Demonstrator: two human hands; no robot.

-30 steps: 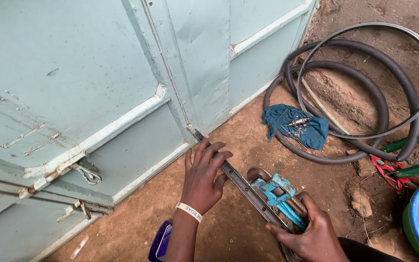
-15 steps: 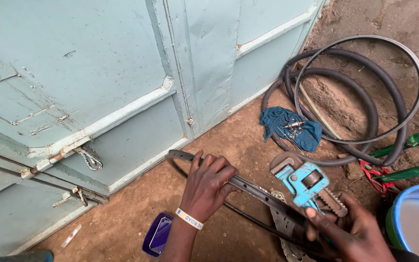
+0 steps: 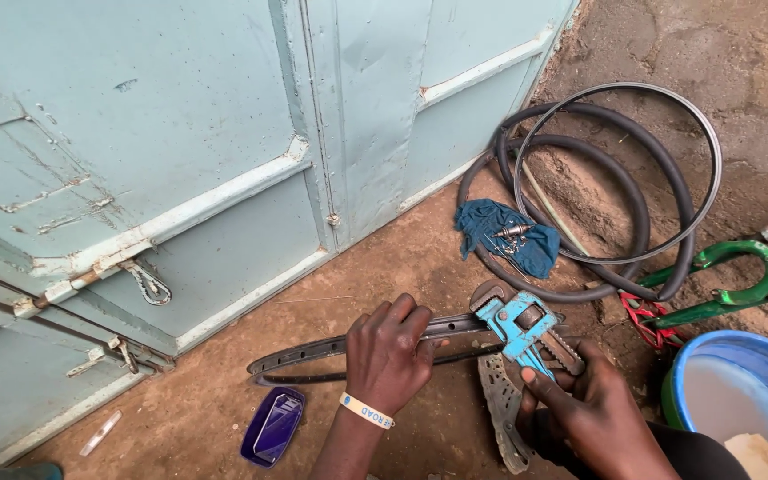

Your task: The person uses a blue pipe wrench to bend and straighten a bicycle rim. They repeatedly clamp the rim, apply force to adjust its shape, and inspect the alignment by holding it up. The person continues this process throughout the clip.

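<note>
Low by the door (image 3: 224,133), left hand (image 3: 387,356) clamps the rim (image 3: 313,357) (fingers curled), right hand (image 3: 593,413) grips the wrench (image 3: 522,327).

Both hands bare, no gloves. Left hand (image 3: 388,356): pale yellow wristband (image 3: 365,411) with dark lettering, forearm unsleeved. Right hand (image 3: 590,411): dark sleeve edge at wrist.

A small purple-blue rectangular packet (image 3: 272,426) lies on the dirt floor. It sits just below the pale blue metal door (image 3: 180,133). No screens or signs show.
</note>
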